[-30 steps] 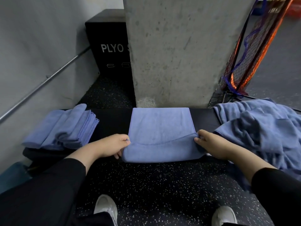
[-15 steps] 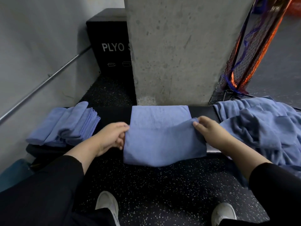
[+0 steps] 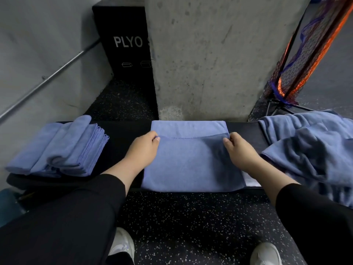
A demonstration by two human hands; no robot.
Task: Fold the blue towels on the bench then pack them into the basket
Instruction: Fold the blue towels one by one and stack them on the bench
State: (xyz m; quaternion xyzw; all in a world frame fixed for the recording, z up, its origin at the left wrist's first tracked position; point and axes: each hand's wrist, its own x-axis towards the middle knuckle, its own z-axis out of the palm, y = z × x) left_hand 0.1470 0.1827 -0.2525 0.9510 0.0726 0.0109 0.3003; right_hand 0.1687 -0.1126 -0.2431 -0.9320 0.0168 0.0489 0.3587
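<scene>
A blue towel [image 3: 191,163] lies across the middle of the black bench [image 3: 122,131], its near half folded up over the far half. My left hand [image 3: 142,150] pinches the folded edge at its left corner. At the right corner of the same edge, my right hand [image 3: 238,150] pinches the cloth. The edge sits a little short of the towel's far border. A stack of folded blue towels [image 3: 63,148] rests on the bench's left end. A heap of unfolded blue towels [image 3: 309,148] covers the right end. No basket is in view.
A concrete pillar [image 3: 219,54] rises just behind the bench. A black plyo box [image 3: 124,44] stands at the back left beside a wall with a metal rail [image 3: 47,79]. Orange and purple netting [image 3: 305,54] leans at the right. My shoes stand on speckled floor [image 3: 191,226].
Both hands lifted the towel's near edge from the bench's front and carried it away from me, over the far half. The fold now lies nearly flat.
</scene>
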